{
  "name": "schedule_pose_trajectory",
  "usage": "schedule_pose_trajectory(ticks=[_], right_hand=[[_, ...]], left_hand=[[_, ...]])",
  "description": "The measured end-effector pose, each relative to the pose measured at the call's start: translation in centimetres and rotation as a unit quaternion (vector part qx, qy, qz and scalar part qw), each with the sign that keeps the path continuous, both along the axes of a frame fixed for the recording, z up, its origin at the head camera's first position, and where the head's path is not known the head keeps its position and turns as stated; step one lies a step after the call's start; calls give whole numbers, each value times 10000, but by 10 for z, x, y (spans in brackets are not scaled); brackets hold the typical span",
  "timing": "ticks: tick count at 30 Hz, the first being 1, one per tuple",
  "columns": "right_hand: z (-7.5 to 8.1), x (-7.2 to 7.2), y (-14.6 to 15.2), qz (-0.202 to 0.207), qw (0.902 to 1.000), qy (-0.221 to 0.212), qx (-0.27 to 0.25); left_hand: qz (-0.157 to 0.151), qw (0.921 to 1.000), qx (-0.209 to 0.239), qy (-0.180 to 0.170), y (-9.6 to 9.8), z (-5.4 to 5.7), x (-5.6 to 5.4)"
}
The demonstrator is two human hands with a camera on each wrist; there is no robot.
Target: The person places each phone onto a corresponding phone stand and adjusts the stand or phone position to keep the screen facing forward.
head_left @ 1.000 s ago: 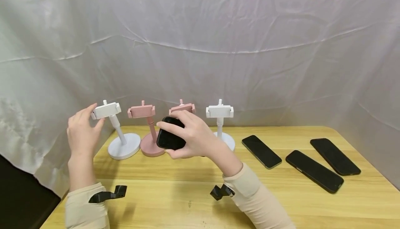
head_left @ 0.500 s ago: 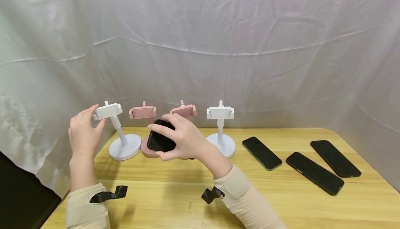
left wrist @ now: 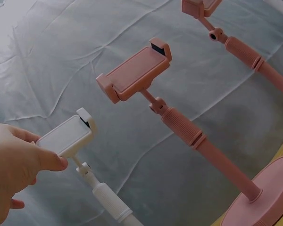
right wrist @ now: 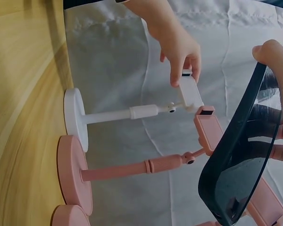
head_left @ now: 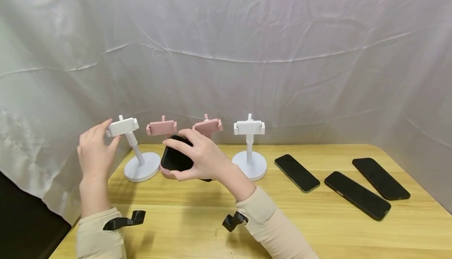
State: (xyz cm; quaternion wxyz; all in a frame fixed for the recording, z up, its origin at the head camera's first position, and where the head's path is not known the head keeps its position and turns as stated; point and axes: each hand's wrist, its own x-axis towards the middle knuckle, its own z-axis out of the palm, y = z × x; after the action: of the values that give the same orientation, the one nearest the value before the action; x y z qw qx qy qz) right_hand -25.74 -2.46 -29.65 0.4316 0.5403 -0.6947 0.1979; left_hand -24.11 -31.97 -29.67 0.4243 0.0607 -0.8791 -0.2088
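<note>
Black flat glass-faced phone (head_left: 174,161) is above yellow wood tabletop (head_left: 169,223); R hand (head_left: 203,155) pinches its edges, prob. so it won't slip. L hand (head_left: 94,152) pinches white plastic stand clip (head_left: 123,127), prob. to steady it.

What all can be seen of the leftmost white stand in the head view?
The white phone stand looks plastic: a round base flat on the wooden table, a slim post with a ribbed sleeve, a pivot joint, and a tilted, rectangular clamp holding no phone. It stands beside a pink stand, and the left hand has its grip on the clamp's outer end.
</note>
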Motion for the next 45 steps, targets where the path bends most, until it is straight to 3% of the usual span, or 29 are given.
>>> schedule_pose_trajectory(ticks=[12,30,38,45], right_hand=[[-2,2,-11,154,9996,-211,-97],[5,-5,-34,278,9991,-232,-200],[10,-9,-47,434,9984,-243,-261],[14,-8,-58,242,9989,-285,-280]], left_hand=[[85,9992,-272,283,-3,-4,4],[-86,9920,-583,1116,-4,-6,-4],[7,9929,-482,1086,-7,-9,-4],[38,9929,-487,1084,-9,-10,-3]])
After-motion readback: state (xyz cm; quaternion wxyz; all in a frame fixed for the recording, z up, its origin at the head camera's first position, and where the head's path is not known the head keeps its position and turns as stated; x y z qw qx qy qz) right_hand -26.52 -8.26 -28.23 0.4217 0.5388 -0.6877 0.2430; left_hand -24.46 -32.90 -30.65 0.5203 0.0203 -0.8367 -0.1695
